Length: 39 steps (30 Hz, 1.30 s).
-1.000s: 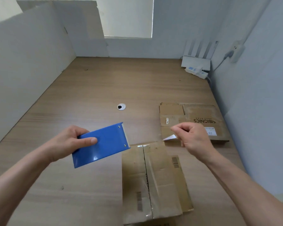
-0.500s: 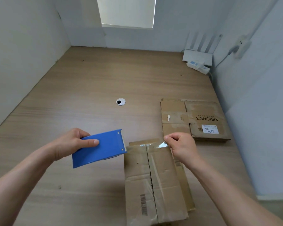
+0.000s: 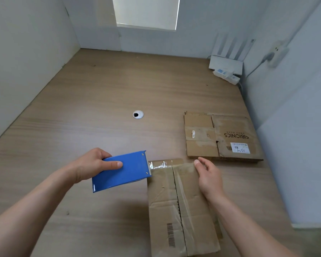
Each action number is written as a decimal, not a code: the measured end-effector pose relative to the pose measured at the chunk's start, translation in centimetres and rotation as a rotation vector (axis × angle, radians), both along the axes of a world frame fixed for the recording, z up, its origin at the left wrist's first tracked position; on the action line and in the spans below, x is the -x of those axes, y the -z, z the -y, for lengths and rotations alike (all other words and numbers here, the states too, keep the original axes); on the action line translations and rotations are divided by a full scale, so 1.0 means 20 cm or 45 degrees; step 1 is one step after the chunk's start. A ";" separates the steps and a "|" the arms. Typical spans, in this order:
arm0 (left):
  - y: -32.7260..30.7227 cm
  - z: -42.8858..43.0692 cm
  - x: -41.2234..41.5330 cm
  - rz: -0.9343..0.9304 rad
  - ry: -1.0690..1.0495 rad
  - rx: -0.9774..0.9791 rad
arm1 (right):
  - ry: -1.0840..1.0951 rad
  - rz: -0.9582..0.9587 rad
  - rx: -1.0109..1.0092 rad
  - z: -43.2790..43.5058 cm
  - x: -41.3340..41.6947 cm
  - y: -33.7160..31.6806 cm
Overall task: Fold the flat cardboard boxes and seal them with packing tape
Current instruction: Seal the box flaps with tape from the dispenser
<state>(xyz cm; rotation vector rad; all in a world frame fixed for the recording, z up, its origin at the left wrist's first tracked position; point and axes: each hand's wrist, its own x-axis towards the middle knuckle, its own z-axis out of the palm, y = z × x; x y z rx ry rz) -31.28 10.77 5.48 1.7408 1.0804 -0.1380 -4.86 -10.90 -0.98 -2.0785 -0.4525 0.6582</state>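
Gripping blue dispenser [image 3: 124, 171] in left hand [image 3: 89, 164] beside creased, tape-streaked brown box [image 3: 163, 201], right hand [image 3: 209, 179] resting loose-fingered on box's far right.

Left grip [image 3: 93, 164], right grip [image 3: 209, 178] bare; forearms [image 3: 35, 206] bare.

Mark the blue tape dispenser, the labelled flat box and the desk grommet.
blue tape dispenser [image 3: 132, 171]: head view, blue side.
labelled flat box [image 3: 230, 125]: head view, bare cardboard above print.
desk grommet [image 3: 141, 114]: head view, silver rim.
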 end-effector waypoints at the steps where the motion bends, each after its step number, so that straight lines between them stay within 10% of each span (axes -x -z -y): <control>1: 0.00 0.00 0.00 -0.001 -0.002 -0.004 | 0.093 -0.057 0.007 -0.01 0.00 0.00; 4: -0.01 -0.01 0.02 -0.007 -0.032 -0.021 | 0.208 0.175 0.076 0.00 -0.01 -0.06; 7: -0.01 -0.01 0.02 -0.009 -0.041 -0.022 | -0.457 0.780 -0.087 0.01 0.07 -0.16; 11: 0.00 0.01 0.01 0.008 -0.016 -0.019 | -1.136 0.916 0.475 0.03 0.17 -0.11; 27: -0.01 -0.05 0.19 -0.101 -0.013 -0.088 | -1.119 0.965 0.598 0.05 0.18 -0.07; 39: -0.15 0.13 -0.19 -0.701 0.267 -0.832 | -1.114 0.962 0.579 0.06 0.20 -0.11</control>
